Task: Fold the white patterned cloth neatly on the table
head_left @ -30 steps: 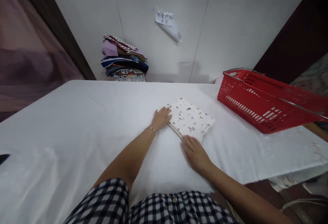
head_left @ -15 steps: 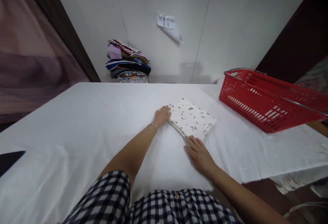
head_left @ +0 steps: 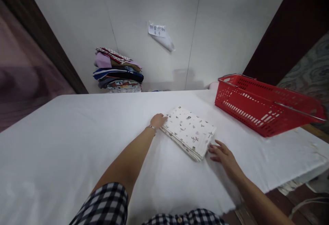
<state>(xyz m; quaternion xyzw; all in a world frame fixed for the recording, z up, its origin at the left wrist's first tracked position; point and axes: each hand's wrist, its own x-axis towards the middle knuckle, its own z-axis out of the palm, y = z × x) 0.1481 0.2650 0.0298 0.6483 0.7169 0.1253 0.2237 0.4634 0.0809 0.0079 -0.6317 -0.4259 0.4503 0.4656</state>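
Note:
A folded white cloth (head_left: 187, 129) with small printed motifs lies on the white-covered table in front of me, its stacked layers showing along the near left edge. At its left corner, my left hand (head_left: 157, 120) has its fingers closed over the edge; the thumb is hidden. My right hand (head_left: 224, 158) hovers by the cloth's right-hand edge, palm turned inward and fingers apart. Its fingertips are close to the edge, and whether they touch it I cannot tell.
A red plastic basket (head_left: 257, 105) with metal handles stands on the right of the white-covered table (head_left: 84, 142). Behind the table's far edge rises a stack of folded fabrics (head_left: 118, 72) against the wall. A paper note (head_left: 157, 30) is taped to that wall.
My right hand has left the cloth's near corner and moved right, to its right-hand edge. My left hand's fingers have curled at the left corner. The view has shifted slightly.

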